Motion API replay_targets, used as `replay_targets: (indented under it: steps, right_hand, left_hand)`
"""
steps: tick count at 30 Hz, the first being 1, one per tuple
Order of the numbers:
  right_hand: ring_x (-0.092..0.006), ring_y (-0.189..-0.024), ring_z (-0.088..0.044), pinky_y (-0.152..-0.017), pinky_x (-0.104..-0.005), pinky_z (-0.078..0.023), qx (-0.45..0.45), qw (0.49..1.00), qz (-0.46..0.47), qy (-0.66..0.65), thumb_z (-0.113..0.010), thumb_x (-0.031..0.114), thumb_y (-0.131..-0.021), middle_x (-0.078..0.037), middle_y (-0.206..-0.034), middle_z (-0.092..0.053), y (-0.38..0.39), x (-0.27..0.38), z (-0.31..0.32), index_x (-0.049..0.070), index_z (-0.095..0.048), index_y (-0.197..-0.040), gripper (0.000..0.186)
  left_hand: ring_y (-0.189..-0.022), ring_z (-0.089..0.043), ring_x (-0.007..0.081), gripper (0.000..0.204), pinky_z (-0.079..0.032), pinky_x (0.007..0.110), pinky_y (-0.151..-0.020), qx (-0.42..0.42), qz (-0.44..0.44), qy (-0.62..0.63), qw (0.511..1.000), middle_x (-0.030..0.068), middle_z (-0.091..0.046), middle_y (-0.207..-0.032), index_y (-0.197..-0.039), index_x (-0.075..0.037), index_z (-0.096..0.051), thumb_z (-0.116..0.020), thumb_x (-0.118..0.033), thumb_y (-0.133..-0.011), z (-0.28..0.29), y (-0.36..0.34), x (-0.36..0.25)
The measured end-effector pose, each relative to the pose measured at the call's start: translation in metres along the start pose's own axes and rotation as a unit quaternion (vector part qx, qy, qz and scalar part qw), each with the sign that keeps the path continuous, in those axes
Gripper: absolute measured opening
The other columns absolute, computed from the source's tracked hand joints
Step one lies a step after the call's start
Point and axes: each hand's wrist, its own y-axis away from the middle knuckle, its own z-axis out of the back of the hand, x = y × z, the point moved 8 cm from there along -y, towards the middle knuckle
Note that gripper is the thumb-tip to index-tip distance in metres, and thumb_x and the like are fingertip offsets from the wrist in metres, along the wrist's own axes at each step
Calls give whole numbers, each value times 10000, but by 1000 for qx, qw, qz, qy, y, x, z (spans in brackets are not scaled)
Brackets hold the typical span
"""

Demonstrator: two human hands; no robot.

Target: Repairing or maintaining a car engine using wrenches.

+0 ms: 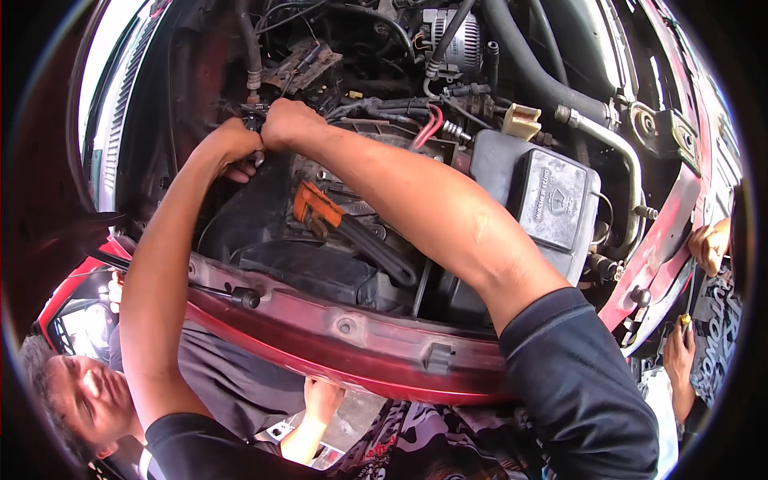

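Both forearms reach into an engine bay. My left hand (240, 148) has its fingers curled at a small metal and black fitting (254, 116) below a hose. My right hand (288, 122) is closed beside it at the same spot, knuckles up; what its fingers grip is hidden. An orange pipe wrench (320, 205) with a black handle lies on the engine below my right forearm. A grey reservoir (552, 200) sits right of that forearm.
The red front body edge (346, 326) crosses below. An alternator (452, 44) and hoses (512, 60) fill the back. At lower left is another person (88, 384); at right, a co-worker's hands (708, 248) rest near the car's edge, one holding a yellow-handled tool (686, 318).
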Motion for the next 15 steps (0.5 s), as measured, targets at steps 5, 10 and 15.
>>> replay_targets:
  steps: [5,10,15]
  right_hand:
    - [-245,-1101,-624,-879,-361,-525,-4,999,-33,-24,-787,186,-675,-116,-1167,-653,1,0,-5,70,-665,-1112,468]
    - [-265,-1108,-618,-897,-362,-522,0,998,-32,-62,-781,147,-673,-143,-1163,-650,-2,4,-11,45,-668,-1099,453]
    - [-294,-1075,-630,-888,-358,-516,-4,997,-24,-72,-722,160,-725,-177,-1136,-653,-4,8,-11,15,-670,-1073,381]
  left_hand:
    - [-653,-675,217,351,-591,345,-503,89,59,59,993,101,-626,-821,-1040,0,-562,-708,-174,-771,-8,-2,13]
    - [-647,-670,183,338,-577,334,-534,140,55,99,984,65,-640,-816,-1056,-69,-551,-716,-198,-791,-12,1,12]
    - [-639,-667,172,333,-571,329,-545,171,31,108,979,51,-641,-806,-1053,-91,-548,-721,-220,-799,-13,3,7]
